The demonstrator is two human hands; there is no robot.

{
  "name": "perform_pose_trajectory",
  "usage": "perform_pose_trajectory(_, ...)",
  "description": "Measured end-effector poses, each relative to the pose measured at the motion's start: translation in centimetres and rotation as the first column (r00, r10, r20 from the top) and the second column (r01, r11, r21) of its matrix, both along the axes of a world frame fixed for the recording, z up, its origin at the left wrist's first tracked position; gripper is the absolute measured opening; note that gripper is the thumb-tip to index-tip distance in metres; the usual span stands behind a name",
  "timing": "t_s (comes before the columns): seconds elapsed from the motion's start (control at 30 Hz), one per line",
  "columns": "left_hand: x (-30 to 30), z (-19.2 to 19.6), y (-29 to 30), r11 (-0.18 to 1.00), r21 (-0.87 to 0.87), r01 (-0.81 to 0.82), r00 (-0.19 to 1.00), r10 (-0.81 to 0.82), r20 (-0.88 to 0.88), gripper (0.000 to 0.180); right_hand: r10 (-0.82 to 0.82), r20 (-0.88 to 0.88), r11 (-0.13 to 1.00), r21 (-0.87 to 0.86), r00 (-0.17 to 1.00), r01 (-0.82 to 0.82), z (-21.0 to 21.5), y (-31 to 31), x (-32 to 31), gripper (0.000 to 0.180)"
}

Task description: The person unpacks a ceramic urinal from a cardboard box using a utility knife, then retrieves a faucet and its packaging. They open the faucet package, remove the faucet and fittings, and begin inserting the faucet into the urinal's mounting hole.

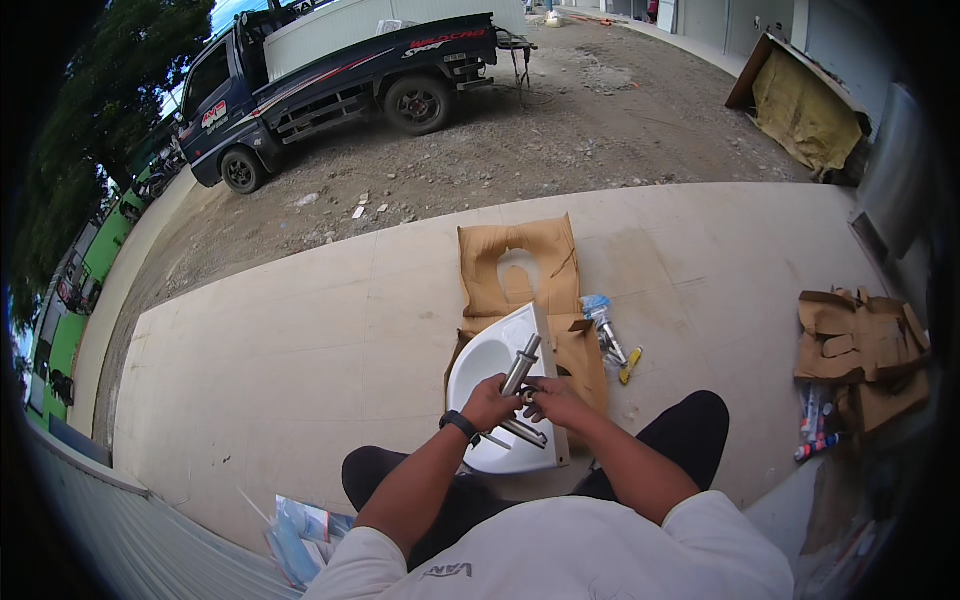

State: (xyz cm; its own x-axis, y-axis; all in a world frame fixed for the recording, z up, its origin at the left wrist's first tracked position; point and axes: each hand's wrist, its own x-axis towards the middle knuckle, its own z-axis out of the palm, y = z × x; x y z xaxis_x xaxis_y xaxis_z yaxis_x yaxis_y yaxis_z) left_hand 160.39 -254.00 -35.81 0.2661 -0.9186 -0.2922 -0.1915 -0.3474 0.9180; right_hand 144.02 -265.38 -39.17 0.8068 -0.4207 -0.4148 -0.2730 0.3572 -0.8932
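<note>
A white ceramic basin (482, 362) lies on brown cardboard (518, 265) on the concrete slab between my knees. A chrome faucet (521, 366) rests across the basin's back ledge. My left hand (488, 402), with a black watch on the wrist, grips the faucet's lower body. My right hand (553, 398) pinches a small fitting at the faucet's base, right beside the left hand. A thin metal tail (524, 432) sticks out below the hands.
A plastic bag of parts and a yellow-handled tool (629, 364) lie right of the basin. Torn cardboard pieces (862, 345) and tubes sit at far right. Plastic wrapping (300, 535) lies at lower left. A dark pickup truck (330, 85) stands on gravel beyond the slab.
</note>
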Motion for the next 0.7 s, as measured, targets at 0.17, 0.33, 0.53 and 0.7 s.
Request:
perform_pose_trajectory(0.17, -0.3, -0.6, -0.5, 0.999, 0.037, 0.012, 0.988, -0.017, 0.151, 0.031, -0.017, -0.013, 0.999, -0.030, 1.000, 0.017, -0.7, 0.0, 0.1, 0.047)
perform_pose_trajectory(0.33, -0.5, -1.4, -0.8, 0.999, 0.012, -0.049, 0.994, 0.048, 0.102, 0.028, -0.161, -0.018, 0.983, -0.093, 0.987, 0.159, -1.5, -0.1, -0.1, 0.044)
perform_pose_trajectory(0.53, -0.4, -2.5, -1.1, 0.999, -0.040, 0.009, 0.967, 0.002, 0.256, 0.028, -0.068, 0.016, 0.996, -0.063, 0.998, 0.069, -1.9, 0.1, 0.0, 0.044)
perform_pose_trajectory(0.7, -0.8, -2.3, -0.9, 0.999, -0.024, 0.031, 0.956, -0.023, 0.293, 0.029, -0.014, -0.011, 0.992, -0.127, 1.000, 0.012, -1.2, 0.2, -0.7, 0.041)
